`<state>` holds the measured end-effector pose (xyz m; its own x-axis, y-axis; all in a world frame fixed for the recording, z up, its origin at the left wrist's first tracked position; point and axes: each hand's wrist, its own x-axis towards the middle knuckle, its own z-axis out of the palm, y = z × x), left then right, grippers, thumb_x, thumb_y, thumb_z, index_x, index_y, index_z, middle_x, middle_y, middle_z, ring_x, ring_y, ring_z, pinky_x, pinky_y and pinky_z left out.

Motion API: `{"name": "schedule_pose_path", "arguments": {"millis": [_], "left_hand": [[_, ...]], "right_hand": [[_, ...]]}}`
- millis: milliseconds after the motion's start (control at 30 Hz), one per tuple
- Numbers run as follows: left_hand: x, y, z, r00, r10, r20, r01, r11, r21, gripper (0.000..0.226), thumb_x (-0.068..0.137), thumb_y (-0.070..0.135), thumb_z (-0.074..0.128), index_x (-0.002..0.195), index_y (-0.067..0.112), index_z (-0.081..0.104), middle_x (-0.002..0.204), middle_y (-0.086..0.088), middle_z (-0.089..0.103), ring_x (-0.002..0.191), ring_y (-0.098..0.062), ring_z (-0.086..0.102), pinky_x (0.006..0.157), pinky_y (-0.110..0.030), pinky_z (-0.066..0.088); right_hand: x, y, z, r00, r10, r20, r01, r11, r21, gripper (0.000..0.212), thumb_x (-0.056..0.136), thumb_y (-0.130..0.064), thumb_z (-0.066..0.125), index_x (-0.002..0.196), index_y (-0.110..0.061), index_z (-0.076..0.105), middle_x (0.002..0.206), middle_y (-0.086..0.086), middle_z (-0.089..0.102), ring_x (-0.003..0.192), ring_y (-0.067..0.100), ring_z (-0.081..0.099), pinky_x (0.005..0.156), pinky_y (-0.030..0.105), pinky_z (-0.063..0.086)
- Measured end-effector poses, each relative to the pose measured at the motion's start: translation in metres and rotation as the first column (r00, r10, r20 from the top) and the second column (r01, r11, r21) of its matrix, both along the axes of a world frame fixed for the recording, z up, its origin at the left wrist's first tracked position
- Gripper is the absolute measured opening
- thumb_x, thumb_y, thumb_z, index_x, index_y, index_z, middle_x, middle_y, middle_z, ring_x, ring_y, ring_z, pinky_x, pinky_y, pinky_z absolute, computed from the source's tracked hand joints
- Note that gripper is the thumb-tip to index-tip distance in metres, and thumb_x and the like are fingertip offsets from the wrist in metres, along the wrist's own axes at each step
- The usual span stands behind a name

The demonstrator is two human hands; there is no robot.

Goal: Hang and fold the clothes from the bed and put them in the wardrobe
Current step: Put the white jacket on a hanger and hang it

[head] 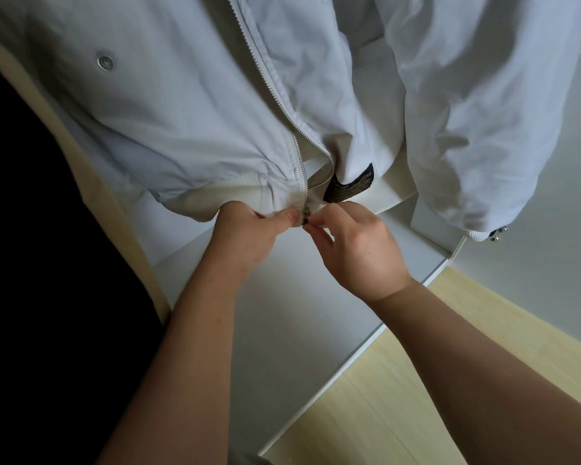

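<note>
White wardrobe shelf [282,313] below, wood floor [450,337] beside; left hand [249,231] grips the jacket [182,112] hem, right hand [358,251] pinches its zipper [304,220] (unzipped above).

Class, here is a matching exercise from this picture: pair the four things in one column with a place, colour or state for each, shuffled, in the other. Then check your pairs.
Column one:
1 left hand
2 right hand
3 label
4 snap stud

Column two:
A silver, on the front panel of the jacket
B pinches the bottom end of the zip
C dark, inside the jacket above the ribbed hem
D grips the ribbed hem beside the zip

Pairs: 1-D, 2-B, 3-C, 4-A.
</note>
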<state>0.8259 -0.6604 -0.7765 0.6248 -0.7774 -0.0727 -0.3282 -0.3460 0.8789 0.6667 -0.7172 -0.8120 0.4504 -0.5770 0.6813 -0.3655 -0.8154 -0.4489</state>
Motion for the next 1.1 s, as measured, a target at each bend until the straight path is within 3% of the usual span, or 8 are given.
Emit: {"name": "schedule_pose_path", "arguments": {"millis": [167,333,467,567,733,867,1033,1100], "left_hand": [[0.007,0.0,-0.007,0.995,-0.059,0.078,0.052,0.995,0.083,0.05,0.081,0.039,0.083,0.086,-0.008,0.07,0.067,0.001,0.05,0.058,-0.014,0.046,0.054,-0.024,0.039],[0.005,-0.003,-0.02,0.999,-0.035,-0.025,0.037,0.996,0.083,0.038,0.085,0.031,0.077,0.064,0.005,0.06,0.046,0.012,0.044,0.04,-0.008,0.037,0.042,-0.016,0.035],[0.002,-0.002,-0.026,0.987,-0.079,-0.14,0.077,0.997,-0.019,0.021,0.096,0.023,0.062,0.096,0.006,0.073,0.074,0.004,0.077,0.054,-0.011,0.057,0.054,-0.021,0.045],[0.007,0.002,-0.028,0.983,-0.112,-0.146,0.101,0.991,-0.085,0.015,0.098,0.017,0.06,0.092,0.01,0.072,0.076,-0.002,0.077,0.069,-0.02,0.071,0.058,-0.026,0.051],[0.015,0.011,-0.029,0.986,-0.097,-0.138,0.087,0.993,-0.075,0.02,0.097,0.009,0.062,0.079,0.011,0.067,0.061,0.002,0.071,0.055,-0.011,0.067,0.069,-0.027,0.059],[0.019,0.014,-0.031,0.993,-0.043,-0.108,0.041,0.999,-0.026,0.029,0.098,0.013,0.06,0.07,0.01,0.065,0.06,0.003,0.069,0.051,-0.006,0.063,0.058,-0.015,0.051],[0.014,0.005,-0.024,0.955,0.176,-0.24,-0.188,0.982,-0.026,0.02,0.094,0.023,0.064,0.079,0.01,0.066,0.071,-0.01,0.071,0.049,-0.015,0.064,0.055,-0.028,0.054],[0.016,0.008,-0.021,0.969,0.213,-0.124,-0.199,0.973,0.115,0.043,0.085,0.048,0.068,0.077,0.006,0.07,0.066,-0.009,0.072,0.048,-0.016,0.066,0.059,-0.033,0.06]], "right_hand": [[0.001,0.003,-0.003,0.995,-0.017,-0.097,0.016,1.0,-0.012,0.016,0.088,-0.007,0.075,0.078,0.002,0.066,0.069,0.013,0.061,0.063,0.037,0.059,0.046,0.043,0.05],[0.001,-0.015,-0.003,0.992,0.095,-0.086,-0.071,0.965,0.253,0.009,0.094,-0.02,0.069,0.1,-0.013,0.07,0.089,0.005,0.071,0.081,0.029,0.066,0.069,0.043,0.054],[0.009,-0.008,-0.001,0.986,0.078,-0.145,-0.048,0.978,0.202,0.015,0.098,-0.021,0.064,0.095,-0.009,0.074,0.083,0.009,0.07,0.078,0.031,0.063,0.067,0.045,0.051],[0.017,-0.003,0.005,0.981,0.032,-0.189,0.005,0.982,0.191,0.016,0.098,-0.025,0.061,0.1,-0.014,0.072,0.084,0.007,0.066,0.079,0.034,0.061,0.063,0.044,0.052],[0.033,-0.006,0.025,0.938,-0.071,-0.338,0.093,0.995,0.047,0.014,0.097,-0.022,0.057,0.095,-0.012,0.066,0.089,0.005,0.062,0.079,0.035,0.06,0.06,0.037,0.049],[0.042,-0.021,0.065,0.976,-0.171,-0.131,0.163,0.984,-0.071,0.014,0.093,-0.021,0.06,0.088,-0.009,0.065,0.082,0.01,0.064,0.067,0.037,0.057,0.051,0.034,0.042],[0.047,-0.012,0.075,0.973,-0.134,-0.19,0.113,0.986,-0.12,0.013,0.095,-0.022,0.062,0.093,-0.01,0.065,0.086,0.01,0.064,0.071,0.038,0.057,0.052,0.034,0.04],[0.048,-0.014,0.073,0.972,-0.133,-0.194,0.115,0.988,-0.105,0.014,0.096,-0.023,0.06,0.096,-0.009,0.064,0.088,0.011,0.064,0.074,0.038,0.057,0.053,0.036,0.043]]}}
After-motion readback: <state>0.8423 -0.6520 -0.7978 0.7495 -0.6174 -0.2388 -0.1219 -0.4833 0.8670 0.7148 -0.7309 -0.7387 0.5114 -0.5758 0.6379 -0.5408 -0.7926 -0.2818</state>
